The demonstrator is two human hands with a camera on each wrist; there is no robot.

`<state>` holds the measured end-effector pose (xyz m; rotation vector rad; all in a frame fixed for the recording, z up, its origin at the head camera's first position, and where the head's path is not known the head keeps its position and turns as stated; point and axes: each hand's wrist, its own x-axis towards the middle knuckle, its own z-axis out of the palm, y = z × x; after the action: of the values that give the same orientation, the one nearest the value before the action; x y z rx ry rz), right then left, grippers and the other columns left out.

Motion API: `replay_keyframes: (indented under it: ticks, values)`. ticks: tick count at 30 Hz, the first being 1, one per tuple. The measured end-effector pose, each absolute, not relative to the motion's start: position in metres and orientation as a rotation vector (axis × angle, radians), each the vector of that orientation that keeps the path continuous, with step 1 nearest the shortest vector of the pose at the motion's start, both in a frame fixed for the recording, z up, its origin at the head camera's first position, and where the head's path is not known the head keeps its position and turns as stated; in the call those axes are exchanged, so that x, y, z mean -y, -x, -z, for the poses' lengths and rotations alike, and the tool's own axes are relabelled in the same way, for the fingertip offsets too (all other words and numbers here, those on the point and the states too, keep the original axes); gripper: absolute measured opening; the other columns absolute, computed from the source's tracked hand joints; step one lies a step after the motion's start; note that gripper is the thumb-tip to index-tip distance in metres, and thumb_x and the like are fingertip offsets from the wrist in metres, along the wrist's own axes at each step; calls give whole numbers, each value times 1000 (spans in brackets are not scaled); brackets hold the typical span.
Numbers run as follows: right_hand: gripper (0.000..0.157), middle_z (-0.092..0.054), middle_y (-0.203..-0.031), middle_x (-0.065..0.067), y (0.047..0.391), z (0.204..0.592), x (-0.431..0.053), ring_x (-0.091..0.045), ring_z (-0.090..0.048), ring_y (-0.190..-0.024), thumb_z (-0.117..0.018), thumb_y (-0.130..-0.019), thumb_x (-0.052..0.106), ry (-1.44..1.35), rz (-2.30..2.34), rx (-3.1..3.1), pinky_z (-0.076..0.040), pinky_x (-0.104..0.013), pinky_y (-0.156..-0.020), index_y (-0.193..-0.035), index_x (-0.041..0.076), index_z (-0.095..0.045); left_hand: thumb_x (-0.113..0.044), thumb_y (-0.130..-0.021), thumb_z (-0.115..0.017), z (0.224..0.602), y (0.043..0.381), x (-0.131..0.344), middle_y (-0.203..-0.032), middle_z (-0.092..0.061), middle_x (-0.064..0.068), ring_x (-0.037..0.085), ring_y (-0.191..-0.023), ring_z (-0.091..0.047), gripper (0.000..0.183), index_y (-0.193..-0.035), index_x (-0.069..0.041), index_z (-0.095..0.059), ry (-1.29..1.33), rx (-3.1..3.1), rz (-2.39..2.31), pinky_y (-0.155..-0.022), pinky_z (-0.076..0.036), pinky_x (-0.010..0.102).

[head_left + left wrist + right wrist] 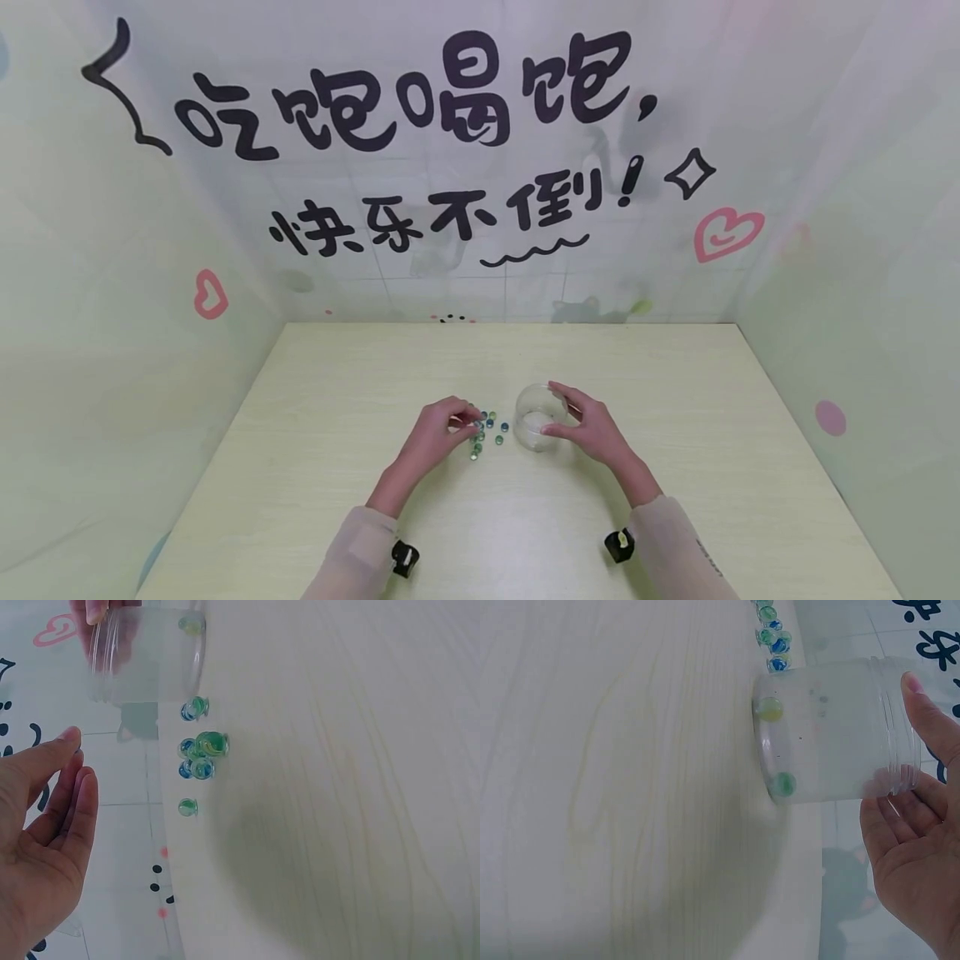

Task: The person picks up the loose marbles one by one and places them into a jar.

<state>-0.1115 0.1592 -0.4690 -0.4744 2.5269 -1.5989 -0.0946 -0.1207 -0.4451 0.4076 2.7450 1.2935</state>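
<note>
My right hand (596, 429) grips a clear jar (832, 735) near its rim, thumb on one side and fingers on the other. The jar stands upright on the table. Inside, at its base, lie a yellow-green marble (770, 709) and a green marble (783, 784). My left hand (441, 429) is raised over the loose marbles left of the jar. Its thumb and fingertips pinch a marble (79, 752), of which only a dark sliver shows. On the table below are several green and blue glass marbles (212, 743) in a loose cluster.
The pale wood-grain table (345, 367) ends at a printed backdrop (465, 292) with black lettering. Similar hangings rise at the left and right sides. A black wrist strap (405, 558) shows at the left sleeve, another (619, 545) at the right.
</note>
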Motion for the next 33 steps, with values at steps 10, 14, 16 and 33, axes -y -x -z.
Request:
replay_keyframes:
  ticks: [10,14,16,33]
  values:
    - [74,-49,-148,-24,112,469,-160,-41,-43,-141,-81,-82,18,469,1596,-2533,-42,-48,-112,-145,-1,-47,-8,-88,-74,438,96,115,-100,-71,3,15,-93,-67,17,-104,-10,-72,-457,-2746,-1294,-84,-59,27]
    - [73,-49,-148,-23,112,469,-160,-41,-43,-141,-81,-82,17,464,1596,-2534,-42,-47,-113,-145,0,-47,-7,-88,-74,437,97,114,-101,-71,4,15,-94,-67,17,-104,-9,-72,-473,-2737,-1303,-84,-59,25]
    - [74,-49,-148,-24,112,469,-160,-41,-43,-141,-81,-82,15,460,1604,-2529,-42,-47,-112,-145,-1,-47,-7,-88,-74,437,98,114,-102,-71,5,16,-94,-67,17,-104,-10,-73,-485,-2738,-1302,-84,-59,25]
    - [74,-49,-149,-23,112,471,-159,-41,-43,-141,-82,-82,18,455,1598,-2531,-41,-47,-113,-145,1,-47,-9,-89,-73,432,99,108,-101,-71,2,15,-94,-67,17,-106,-8,-73,-518,-2736,-1291,-84,-59,25]
